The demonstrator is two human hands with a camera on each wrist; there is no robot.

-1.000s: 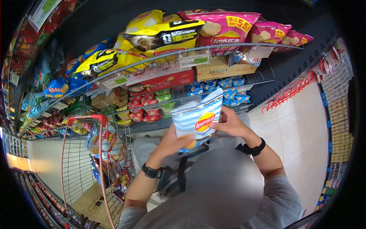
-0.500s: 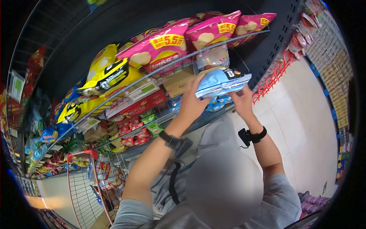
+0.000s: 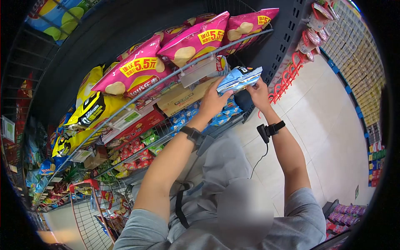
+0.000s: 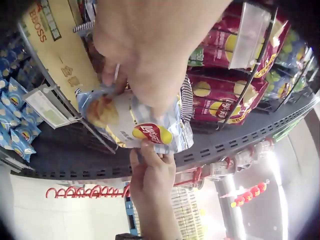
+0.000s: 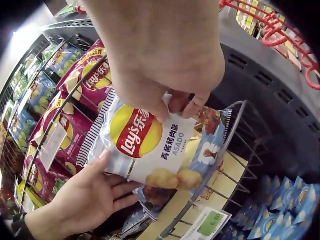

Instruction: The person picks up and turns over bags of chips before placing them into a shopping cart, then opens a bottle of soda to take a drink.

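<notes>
Both grips (image 3: pixel 237 91) around chip bag (image 3: pixel 239 78)

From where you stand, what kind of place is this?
Most likely a supermarket snack aisle: wire shelves stacked with pink crisp bags, a red-handled shopping trolley, and both hands holding a blue crisp bag.

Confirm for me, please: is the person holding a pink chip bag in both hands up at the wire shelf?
Not quite: the chip bag held by the left hand and right hand at the wire shelf is pale blue and white, as the right wrist view shows.
</notes>
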